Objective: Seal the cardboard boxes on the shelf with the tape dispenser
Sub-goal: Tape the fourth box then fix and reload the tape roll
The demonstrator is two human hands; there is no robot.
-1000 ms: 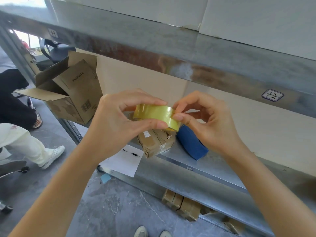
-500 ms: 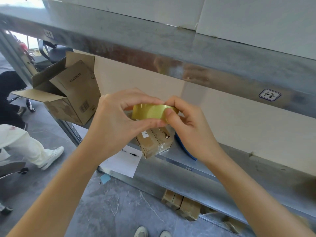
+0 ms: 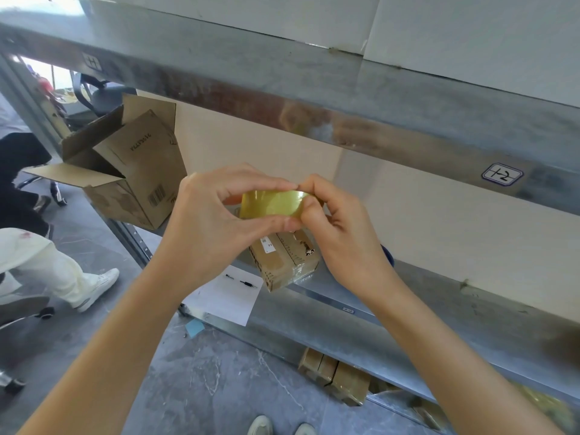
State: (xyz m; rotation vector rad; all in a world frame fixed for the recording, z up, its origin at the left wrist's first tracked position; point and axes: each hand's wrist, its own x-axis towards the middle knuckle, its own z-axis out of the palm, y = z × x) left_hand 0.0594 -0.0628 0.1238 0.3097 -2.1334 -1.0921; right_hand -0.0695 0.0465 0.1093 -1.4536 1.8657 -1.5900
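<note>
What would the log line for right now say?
left hand: holds tape roll | right hand: pinches its edge | small box: on shelf

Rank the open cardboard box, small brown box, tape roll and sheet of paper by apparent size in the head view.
1. open cardboard box.
2. sheet of paper and small brown box: alike, both partly hidden, so unranked.
3. tape roll, smallest, though nearest the camera.

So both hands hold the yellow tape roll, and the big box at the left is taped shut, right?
No: the head view shows the big box open, its flaps spread. The left hand and right hand do hold the tape roll.
</note>
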